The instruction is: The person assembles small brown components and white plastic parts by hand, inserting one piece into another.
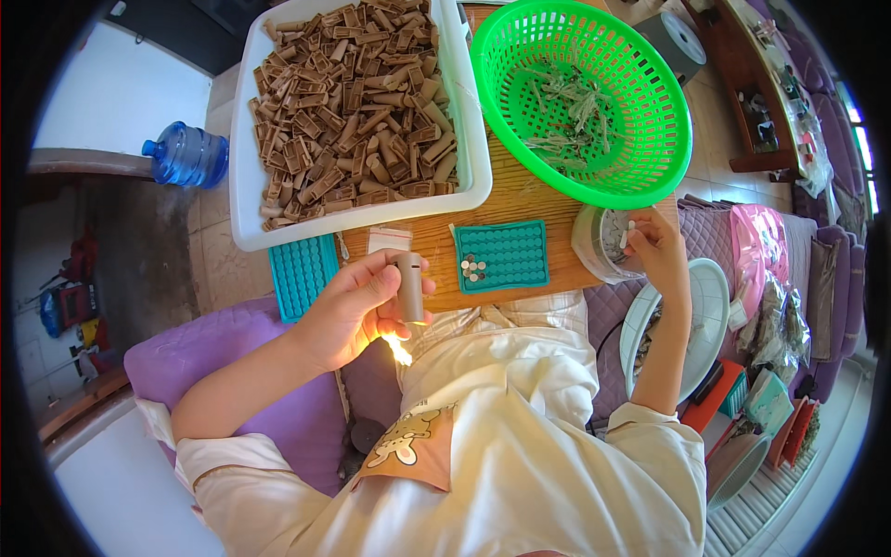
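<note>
My left hand [357, 302] is closed around a tan plastic casing [410, 290], a rounded tube-like shell with a small dark slot near its top, held upright over my lap. At the right my right hand [657, 243] reaches to the mouth of a clear jar [588, 249] with grey contents. Its thumb and fingers pinch a small white piece [629, 228] at the jar's rim. Between the hands lies a teal ridged tray [520, 252] with several small silver discs [472, 268] in its left part.
A white bin [479, 181] heaped with tan casings [357, 111] stands at the far left. Beside it a green basket [673, 162] holds thin clear strips. Another teal tray [304, 274] overhangs the wooden table [445, 237]. A pale round basin [710, 297] sits right.
</note>
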`<state>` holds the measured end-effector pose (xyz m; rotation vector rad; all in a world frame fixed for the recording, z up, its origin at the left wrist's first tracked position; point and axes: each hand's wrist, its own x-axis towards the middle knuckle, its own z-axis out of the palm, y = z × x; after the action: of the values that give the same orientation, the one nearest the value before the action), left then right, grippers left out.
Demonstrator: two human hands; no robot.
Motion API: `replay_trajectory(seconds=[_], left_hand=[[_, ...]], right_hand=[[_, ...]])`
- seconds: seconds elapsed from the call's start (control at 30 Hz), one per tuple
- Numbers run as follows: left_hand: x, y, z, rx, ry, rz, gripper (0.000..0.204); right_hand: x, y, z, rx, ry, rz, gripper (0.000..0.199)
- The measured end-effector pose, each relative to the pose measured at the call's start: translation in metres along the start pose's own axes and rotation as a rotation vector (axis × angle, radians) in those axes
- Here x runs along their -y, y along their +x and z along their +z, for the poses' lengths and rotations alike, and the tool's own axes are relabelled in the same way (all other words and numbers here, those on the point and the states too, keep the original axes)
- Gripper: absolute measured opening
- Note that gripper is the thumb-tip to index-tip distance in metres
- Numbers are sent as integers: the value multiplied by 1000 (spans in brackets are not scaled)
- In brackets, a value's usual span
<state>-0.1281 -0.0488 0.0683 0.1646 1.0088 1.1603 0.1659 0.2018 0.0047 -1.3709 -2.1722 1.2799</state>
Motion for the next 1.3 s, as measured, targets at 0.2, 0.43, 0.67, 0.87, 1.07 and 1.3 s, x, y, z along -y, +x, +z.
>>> replay_trajectory(seconds=[0.2,0.43,0.67,0.87,1.07,1.3], left_hand=[[0,0,-4,49,15,2,34],[0,-1,-1,34,-28,-34,34],[1,0,3,37,-104,-110,38],[7,-4,-2,46,-109,-125,37],[8,-7,4,64,-168,-100,33],[9,-11,8,60,18,36,35]], right_hand=[[-3,0,2,0,66,78,14],[4,-6,0,-68,76,68,10],[53,-27,41,-29,335,-180,8],[128,-45,128,201,704,-498,9],[136,-53,148,270,692,-446,4],[142,-62,151,204,665,-458,4]])
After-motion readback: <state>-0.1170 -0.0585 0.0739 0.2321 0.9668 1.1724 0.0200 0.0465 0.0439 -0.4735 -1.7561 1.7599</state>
